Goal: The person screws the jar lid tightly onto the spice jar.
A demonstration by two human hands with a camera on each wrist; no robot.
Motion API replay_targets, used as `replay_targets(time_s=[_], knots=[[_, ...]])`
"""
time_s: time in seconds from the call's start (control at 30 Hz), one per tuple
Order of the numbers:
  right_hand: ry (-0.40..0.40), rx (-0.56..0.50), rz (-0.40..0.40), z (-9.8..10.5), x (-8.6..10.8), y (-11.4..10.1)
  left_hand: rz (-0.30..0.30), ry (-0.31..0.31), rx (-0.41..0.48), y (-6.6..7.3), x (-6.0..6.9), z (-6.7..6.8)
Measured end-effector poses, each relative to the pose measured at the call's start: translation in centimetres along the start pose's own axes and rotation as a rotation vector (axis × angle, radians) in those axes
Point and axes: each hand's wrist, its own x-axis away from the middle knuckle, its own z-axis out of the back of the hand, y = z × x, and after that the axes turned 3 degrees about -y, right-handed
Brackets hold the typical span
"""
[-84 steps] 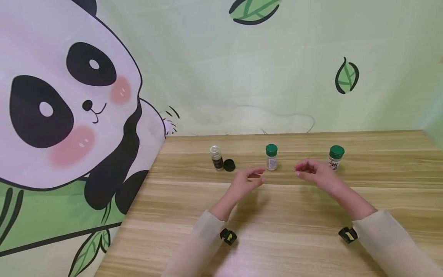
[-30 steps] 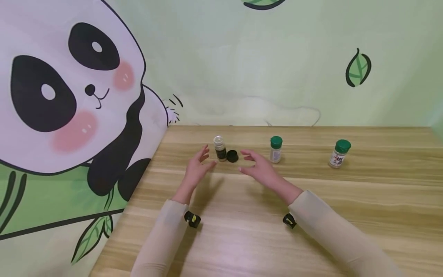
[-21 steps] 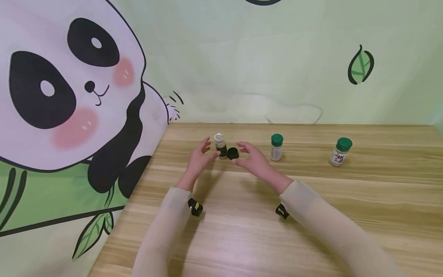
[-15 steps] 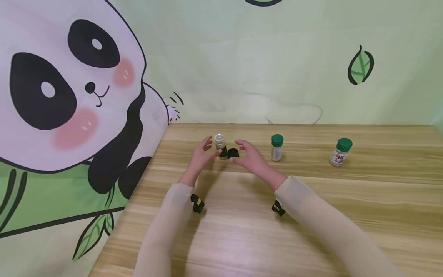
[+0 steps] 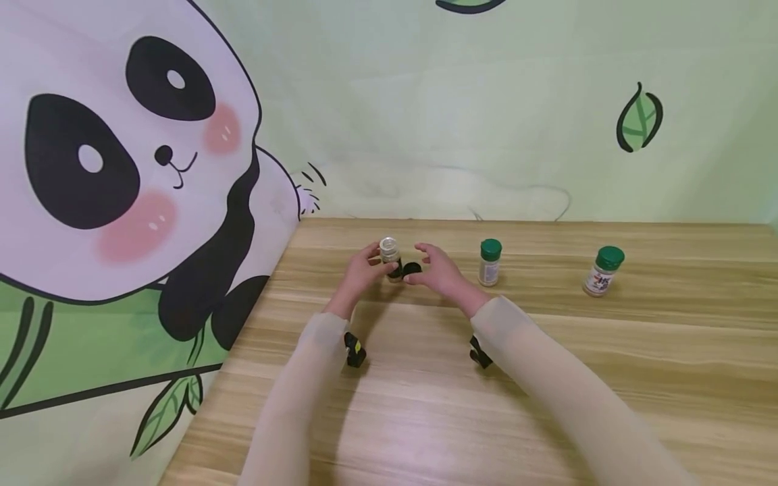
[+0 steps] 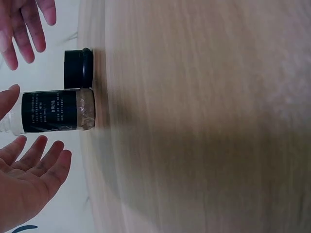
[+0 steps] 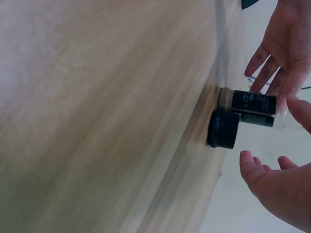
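Note:
A clear spice bottle with a black label stands upright and uncapped at the back left of the table. Close on its right sits a black cap. My left hand curves loosely around the bottle, thumb in front and fingers at its left side; in the left wrist view a gap shows between the fingertips and the glass. Just right of the cap is my right hand, fingers apart and nothing gripped; its thumb partly hides the cap in the head view.
Two green-capped spice bottles stand to the right: a nearer one and one farther right. The wooden table meets a panda-printed cloth behind and at the left.
Both hands have moved left from beside the green-capped bottles to the uncapped bottle and cap. Over the last half second they have closed in a little. Bottles and cap stay in place.

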Motion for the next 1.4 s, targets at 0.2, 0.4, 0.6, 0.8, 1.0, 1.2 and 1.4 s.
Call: replay_targets(time_s=[0.2,0.4,0.6,0.8,1.0,1.2,1.4], knots=[[-0.020,0.000,-0.033,-0.2,-1.0,0.5,0.002,0.006,0.017,-0.5,-0.4,-0.1],[-0.026,-0.023,-0.075,-0.4,-1.6,1.2,-0.001,0.002,0.049,-0.7,-0.7,-0.5],[-0.040,-0.070,-0.099,-0.8,-1.9,1.8,-0.014,0.005,0.012,-1.2,-1.1,-0.9],[-0.024,-0.108,-0.099,-1.1,-2.4,2.3,-0.005,0.013,-0.005,-1.4,-1.3,-1.0],[0.008,-0.065,-0.082,-1.2,-2.8,2.6,-0.010,0.023,-0.039,-1.3,-1.4,-1.0],[0.036,0.057,-0.054,-1.5,-3.4,3.0,-0.016,0.035,-0.051,-1.4,-1.4,-1.0],[0.079,0.095,-0.044,-1.9,-3.7,3.2,-0.019,0.033,-0.068,-1.2,-1.2,-1.1]])
